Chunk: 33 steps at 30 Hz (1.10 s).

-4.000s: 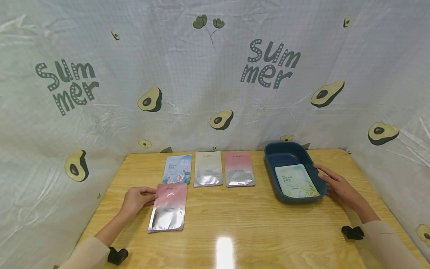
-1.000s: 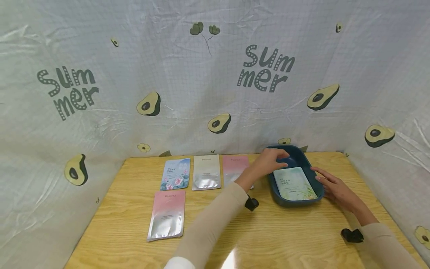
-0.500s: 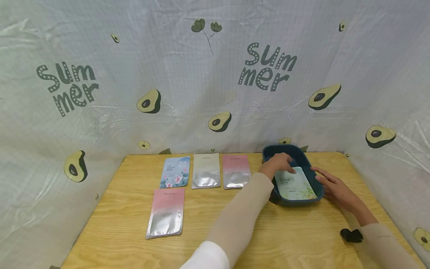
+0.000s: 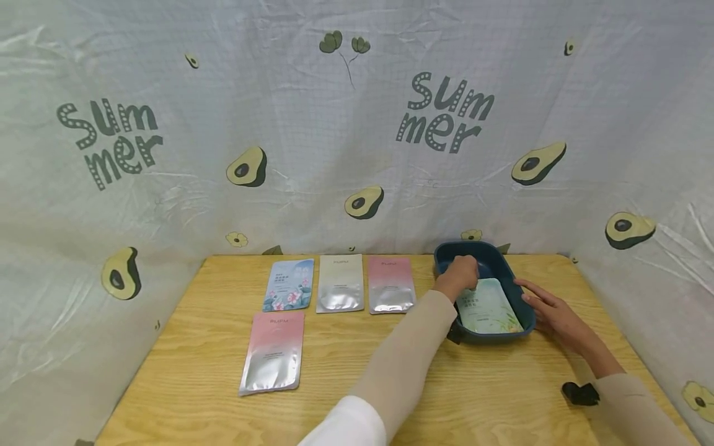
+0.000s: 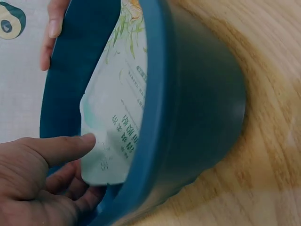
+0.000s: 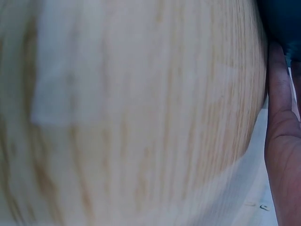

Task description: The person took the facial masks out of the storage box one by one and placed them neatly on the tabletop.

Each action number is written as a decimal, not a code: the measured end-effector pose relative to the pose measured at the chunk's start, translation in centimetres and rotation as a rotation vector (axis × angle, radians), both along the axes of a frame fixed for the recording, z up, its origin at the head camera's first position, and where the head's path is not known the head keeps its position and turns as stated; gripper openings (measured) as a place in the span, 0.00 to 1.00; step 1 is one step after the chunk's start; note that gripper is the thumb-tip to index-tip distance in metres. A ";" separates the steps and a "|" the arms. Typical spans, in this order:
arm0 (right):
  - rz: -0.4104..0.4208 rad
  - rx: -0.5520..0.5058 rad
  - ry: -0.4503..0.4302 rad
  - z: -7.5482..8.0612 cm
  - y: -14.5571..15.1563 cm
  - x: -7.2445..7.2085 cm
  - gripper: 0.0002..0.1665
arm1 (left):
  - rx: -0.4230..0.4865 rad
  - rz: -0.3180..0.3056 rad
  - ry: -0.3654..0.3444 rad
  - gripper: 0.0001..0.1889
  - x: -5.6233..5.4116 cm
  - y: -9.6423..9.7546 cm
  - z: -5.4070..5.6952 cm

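Observation:
A pale green sheet mask packet [image 4: 488, 308] lies in a dark blue bin [image 4: 504, 272] at the right of the table. My left hand [image 4: 462, 276] reaches over the bin's left wall and pinches the packet's far end. In the left wrist view its thumb [image 5: 75, 147] lies on the printed face, and the other fingers curl under the edge, partly hidden. My right hand [image 4: 560, 319] rests against the bin's right side with its fingers fairly straight; in the right wrist view, fingers [image 6: 280, 89] lie along the blue outer wall.
A blue floral packet [image 4: 288, 285], a cream-silver packet [image 4: 341, 284] and a pink-silver packet [image 4: 392, 285] lie in a back row. Another pink-silver packet [image 4: 273, 353] lies nearer, at left. A printed curtain [image 4: 312, 124] hangs behind the wooden table [image 4: 223, 285].
My left hand has gone from the near pink-silver packet at left across to the bin, and its fingers have closed on the green packet. The right hand has stayed at the bin.

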State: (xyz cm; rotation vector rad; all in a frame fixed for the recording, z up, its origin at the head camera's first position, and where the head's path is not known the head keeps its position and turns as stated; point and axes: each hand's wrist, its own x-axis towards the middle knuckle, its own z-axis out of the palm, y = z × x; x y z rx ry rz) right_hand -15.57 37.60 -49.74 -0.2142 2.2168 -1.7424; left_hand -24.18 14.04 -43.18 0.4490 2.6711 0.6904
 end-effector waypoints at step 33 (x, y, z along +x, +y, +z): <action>-0.010 0.042 -0.005 -0.2 0.2 -0.1 0.34 | 0.850 0.058 -0.555 0.22 1.0 -4.9 0.2</action>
